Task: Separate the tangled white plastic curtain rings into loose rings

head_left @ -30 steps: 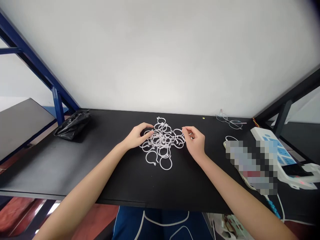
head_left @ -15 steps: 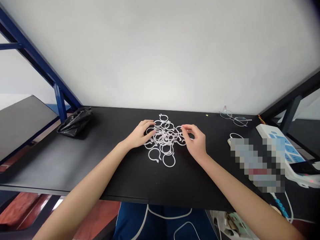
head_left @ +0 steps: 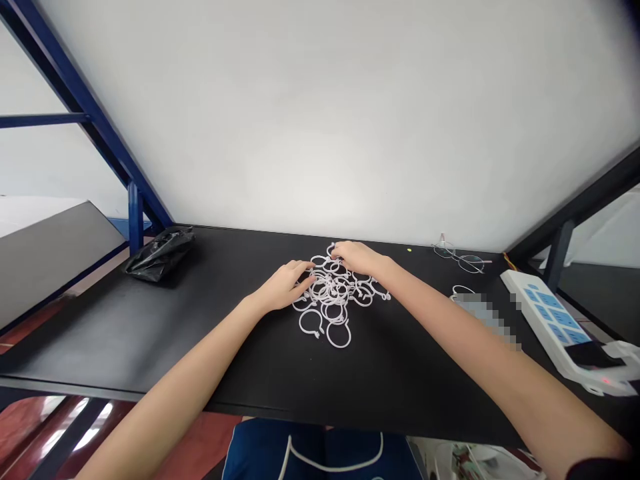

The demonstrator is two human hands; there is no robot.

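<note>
A loose heap of white curtain rings point(head_left: 325, 291), thin open hoops with small knobs at their ends, lies on the black table point(head_left: 210, 293). My left hand point(head_left: 286, 285) rests at the heap's left side. Its thumb and fingers are apart, with the tips touching the nearest rings. Reaching over the far side, my right hand point(head_left: 356, 257) has its bent fingertips on the rearmost curtain ring point(head_left: 330, 249). Part of that ring is hidden behind the fingers. Two rings lie nearest me at the front of the heap.
A crumpled black plastic bag point(head_left: 161, 255) is at the back left. To the right are eyeglasses point(head_left: 457, 258), a blurred-out object point(head_left: 485, 317) and a white power strip point(head_left: 550, 317). A white wall point(head_left: 310, 120) stands behind the table.
My right hand has moved from the heap's right side left and away to its far end, onto the rearmost ring. My left hand stays by the heap. The view has tilted slightly.
</note>
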